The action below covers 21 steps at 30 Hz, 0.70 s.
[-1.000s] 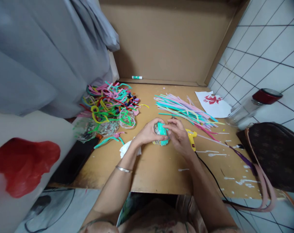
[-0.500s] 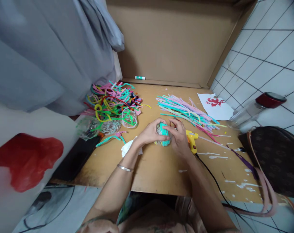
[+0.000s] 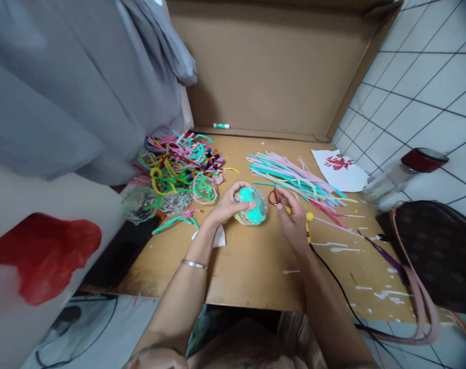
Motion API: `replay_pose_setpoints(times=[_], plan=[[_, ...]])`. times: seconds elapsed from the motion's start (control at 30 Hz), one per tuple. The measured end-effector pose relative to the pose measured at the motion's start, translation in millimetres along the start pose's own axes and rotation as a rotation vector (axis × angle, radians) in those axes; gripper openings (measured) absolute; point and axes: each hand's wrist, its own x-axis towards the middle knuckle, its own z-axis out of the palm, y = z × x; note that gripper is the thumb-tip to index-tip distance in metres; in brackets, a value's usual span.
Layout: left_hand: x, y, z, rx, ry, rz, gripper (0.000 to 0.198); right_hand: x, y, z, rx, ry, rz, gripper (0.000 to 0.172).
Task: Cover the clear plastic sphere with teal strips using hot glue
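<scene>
My left hand (image 3: 233, 202) is closed around a clear round ball (image 3: 261, 197) with turquoise pipe cleaner strips (image 3: 251, 207) across it, its thumb pressed on the turquoise part. Just to the right, apart from the ball, my right hand (image 3: 292, 212) has its fingers closed on red-handled scissors (image 3: 273, 197); most of the scissors is hidden. A yellow glue gun (image 3: 308, 225) lies partly behind that hand. Under my left wrist is a scrap of white paper (image 3: 219, 237).
Tangled coloured pipe cleaners (image 3: 179, 159) and clear balls (image 3: 175, 200) lie at the left. Straight pipe cleaners (image 3: 290, 174) are bundled behind my right hand. A bottle (image 3: 402, 174) and brown bag (image 3: 432, 251) stand at the right. The glue gun's black cord (image 3: 336, 282) crosses the table edge.
My right hand has come away from the ball, with the scissors still in its fingers. My left hand has shifted slightly left and turned the ball, so the turquoise part faces up more.
</scene>
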Motion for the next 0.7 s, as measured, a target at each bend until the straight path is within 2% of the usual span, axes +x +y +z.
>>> replay_pose_setpoints(times=[0.1, 0.17, 0.4, 0.6, 0.7], plan=[[0.6, -1.7, -5.8, -0.259, -0.004, -0.026, 0.063, 0.1, 3.4, 0.4, 0.065, 0.022, 0.058, 0.031], [0.8, -3.9, -7.9, -0.334, -0.019, -0.061, 0.064, -0.7, 4.0, 2.5, 0.067, 0.008, 0.049, 0.026], [2.5, -8.2, -10.3, -0.362, 0.017, -0.101, 0.060, -4.0, -1.0, 8.0, 0.022, -0.025, 0.037, 0.015], [3.1, -3.6, -5.9, -0.378, 0.071, -0.168, 0.054, -7.0, -13.1, 10.7, -0.096, -0.038, -0.155, 0.007], [3.3, -2.7, -4.1, -0.359, 0.076, -0.165, 0.052, -8.4, -15.9, 12.3, -0.106, -0.086, -0.186, 0.004]])
